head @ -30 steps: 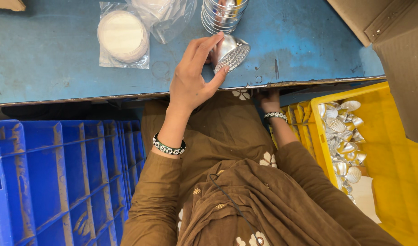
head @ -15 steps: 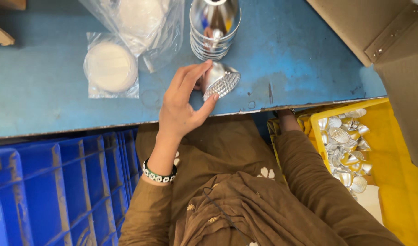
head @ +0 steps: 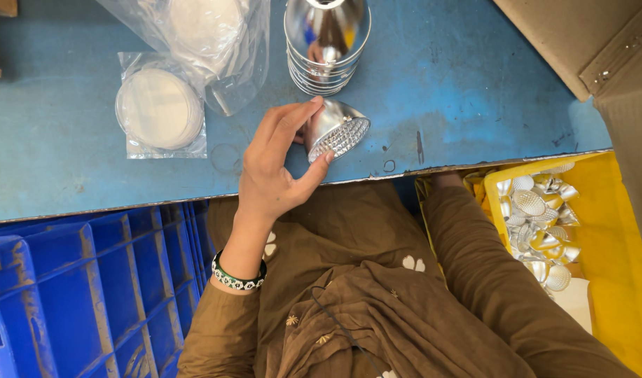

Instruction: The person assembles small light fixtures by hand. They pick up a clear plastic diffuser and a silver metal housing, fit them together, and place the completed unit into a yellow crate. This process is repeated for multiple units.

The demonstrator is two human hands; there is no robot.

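- Where the view begins at the left, a blue crate sits below the table edge; its ribbed walls show, its inside mostly out of frame.
- On the blue table top, a flat clear bag of white discs lies well left of the hand; a second, bulkier bag lies just behind it, touching or overlapping its corner.
- Near the middle, the left hand reaches over the table edge, a beaded bracelet on the wrist; fingers and thumb are closed around a silver reflector.
- That reflector lies tilted on its side on the table, its dimpled open face turned toward the person; the fingers press its narrow back end from the left, the thumb tip touches the rim from below; most of the cone sticks out to the right of the grip.
- Just behind it stands a stack of reflectors, near but apart.
- Farther right, the right sleeve runs under the table edge; the right hand is hidden, so I cannot tell its grip.
- At the far right, a yellow crate holds loose reflectors.
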